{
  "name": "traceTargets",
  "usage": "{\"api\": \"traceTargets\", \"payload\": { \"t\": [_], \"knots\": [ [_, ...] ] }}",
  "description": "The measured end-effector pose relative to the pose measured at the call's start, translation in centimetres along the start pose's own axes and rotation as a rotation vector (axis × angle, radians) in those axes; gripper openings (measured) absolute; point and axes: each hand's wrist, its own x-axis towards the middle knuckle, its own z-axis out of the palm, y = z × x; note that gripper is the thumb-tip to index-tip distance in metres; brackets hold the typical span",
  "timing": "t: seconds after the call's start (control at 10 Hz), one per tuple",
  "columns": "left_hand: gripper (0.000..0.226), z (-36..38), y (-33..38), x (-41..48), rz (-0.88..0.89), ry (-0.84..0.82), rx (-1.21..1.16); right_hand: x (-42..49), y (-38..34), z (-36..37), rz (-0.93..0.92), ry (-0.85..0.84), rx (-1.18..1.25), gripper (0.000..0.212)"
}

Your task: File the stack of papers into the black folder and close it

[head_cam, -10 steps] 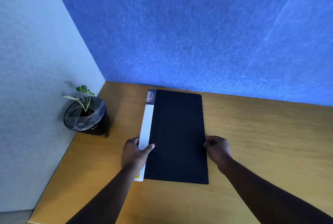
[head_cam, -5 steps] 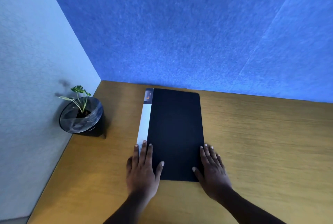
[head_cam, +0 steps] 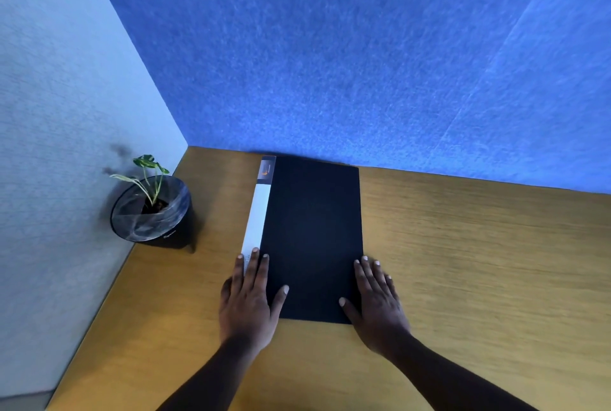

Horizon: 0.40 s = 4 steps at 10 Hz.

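Now | wooden desk (head_cam: 463,262) | blue felt walls (head_cam: 330,63) | closed black folder (head_cam: 310,238)

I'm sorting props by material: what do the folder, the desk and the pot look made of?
Folder: matte black cover, plastic or card, no glare; white spine.
Desk: wood or veneer, visible grain, slight sheen.
Pot: black, probably plastic; glossy film lines its mouth.
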Motion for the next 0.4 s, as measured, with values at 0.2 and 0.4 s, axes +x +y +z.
{"api": "traceTargets", "payload": {
  "t": [0.2, 0.4],
  "knots": [
    [0.085, -0.9, 1.3, -0.2, -0.036, 0.011, -0.027, -0.1, 1.0, -0.7, 0.004, 0.022, 0.104, 0.081],
    [0.065, -0.6, 5.9, -1.5, -0.006, 0.085, -0.12, -2.0, 4.2, -2.0, 0.067, 0.091, 0.164, 0.075]
  ]
}}
